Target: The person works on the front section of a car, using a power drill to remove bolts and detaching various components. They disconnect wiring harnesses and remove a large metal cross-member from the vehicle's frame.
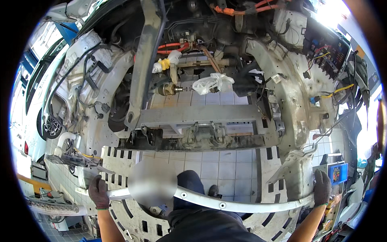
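Observation:
A long, curved white metal beam (pixel 246 207) with several holes crosses in front of my body. My left hand (pixel 98 192), in a dark knitted glove, is closed round its left end. At the beam's right end, my right hand (pixel 322 188), gloved the same way, is closed on it beside the white body rail. A blurred round patch hides part of the beam left of the middle. Beyond it lies the stripped front of a vehicle, with a grey crossmember (pixel 197 114) and a black lower crosspiece (pixel 169 144).
A grey upright post (pixel 144 60) rises left of centre. Plastic wrapping (pixel 213 83) covers a part near a bare shaft end (pixel 168 89). Orange cables (pixel 173 48) run behind. An open fuse box (pixel 328 50) and loose wires hang at right, above a blue bin (pixel 338 173).

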Available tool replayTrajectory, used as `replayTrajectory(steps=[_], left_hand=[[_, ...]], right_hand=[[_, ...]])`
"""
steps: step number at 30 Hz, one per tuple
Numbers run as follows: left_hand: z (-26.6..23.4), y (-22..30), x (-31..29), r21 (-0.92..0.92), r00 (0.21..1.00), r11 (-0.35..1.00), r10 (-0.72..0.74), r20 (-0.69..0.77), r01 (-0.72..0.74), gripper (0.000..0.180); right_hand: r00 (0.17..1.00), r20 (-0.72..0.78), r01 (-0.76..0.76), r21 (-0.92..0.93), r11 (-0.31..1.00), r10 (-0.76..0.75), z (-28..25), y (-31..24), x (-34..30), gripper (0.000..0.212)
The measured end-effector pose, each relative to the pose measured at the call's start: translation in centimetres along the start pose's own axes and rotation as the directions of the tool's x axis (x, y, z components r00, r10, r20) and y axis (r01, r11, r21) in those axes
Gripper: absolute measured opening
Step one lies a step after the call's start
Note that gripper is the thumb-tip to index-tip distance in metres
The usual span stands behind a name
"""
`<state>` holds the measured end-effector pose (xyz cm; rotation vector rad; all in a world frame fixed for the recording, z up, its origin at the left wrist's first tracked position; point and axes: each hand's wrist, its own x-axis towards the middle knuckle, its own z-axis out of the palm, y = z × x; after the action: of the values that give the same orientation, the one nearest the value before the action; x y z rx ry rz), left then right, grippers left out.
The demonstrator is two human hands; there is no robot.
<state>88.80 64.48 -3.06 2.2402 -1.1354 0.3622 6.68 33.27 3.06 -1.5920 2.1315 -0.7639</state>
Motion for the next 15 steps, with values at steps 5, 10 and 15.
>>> replayTrajectory(steps=[5, 10, 15], left_hand=[[0.0, 1.9, 0.3, 0.103, 0.994, 0.995, -0.028, 0.107, 0.017, 0.033], [-1.0, 5.3, 1.4, 0.088, 0.988, 0.996, -0.029, 0.155, 0.016, 0.035], [-1.8, 7.3, 2.6, 0.091, 0.929, 0.967, -0.252, 0.272, 0.236, 0.042]], right_hand=[[0.984, 0.009, -0.174, 0.259, 0.950, 0.178, 0.2, 1.2, 0.5, 0.039], [0.986, 0.001, -0.160, 0.315, 0.936, 0.168, 0.1, 2.1, 1.0, 0.037], [0.983, -0.032, -0.166, 0.288, 0.943, 0.183, 0.5, 2.2, 1.0, 0.035]])
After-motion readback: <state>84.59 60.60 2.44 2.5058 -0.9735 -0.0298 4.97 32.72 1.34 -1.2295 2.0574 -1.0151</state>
